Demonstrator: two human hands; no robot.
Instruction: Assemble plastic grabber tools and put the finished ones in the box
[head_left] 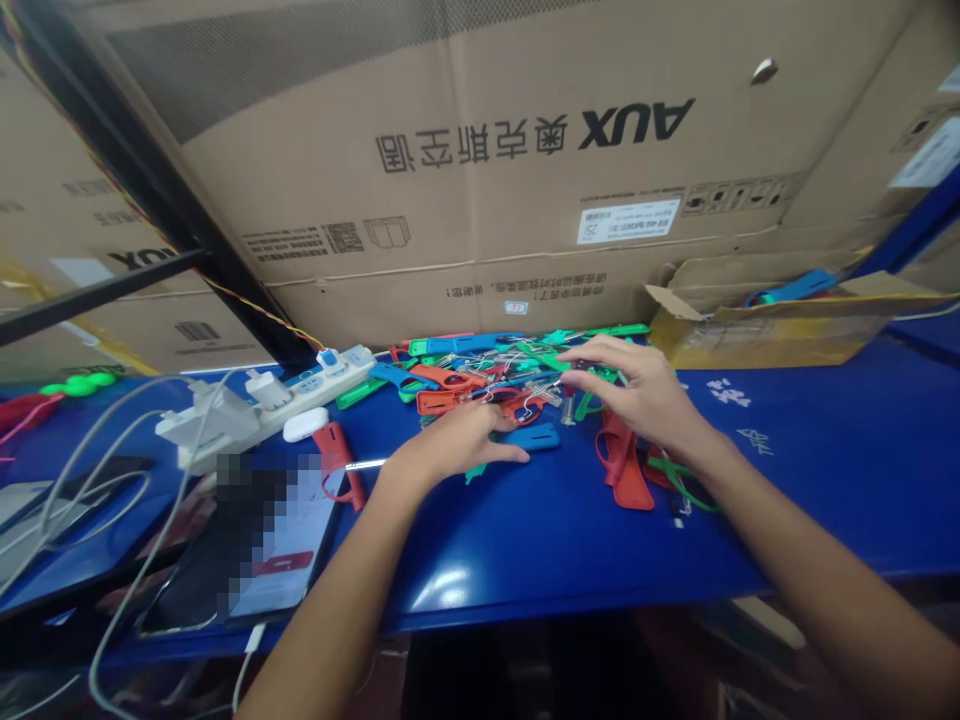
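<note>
Behind everything stands a large cardboard panel [480, 230], and in front of it is a blue table [465, 550]. At the person's right side, an open carton [772, 340] stands at the back of the table. Before the panel, between the carton and a white power strip [330, 378], there lies a mixed heap of coloured pieces [450, 379]. Both hands are at the near edge of this heap.

The left hand [454, 440] has its thumb parted from its fingers. The blue piece [538, 437] lies immediately to the right of this hand, its left end at the opening between thumb and fingers. Its long axis goes across the table, roughly from left to right, so it points away from this opening. The left hand is clearly the nearer one; whether it touches the piece, one cannot tell.

The right hand [645, 390] is higher and more to the right, with thumb and forefinger pointing left over the heap. A small clear piece [568, 408] is just below their tips; whether they grip it is not possible to tell.
</note>
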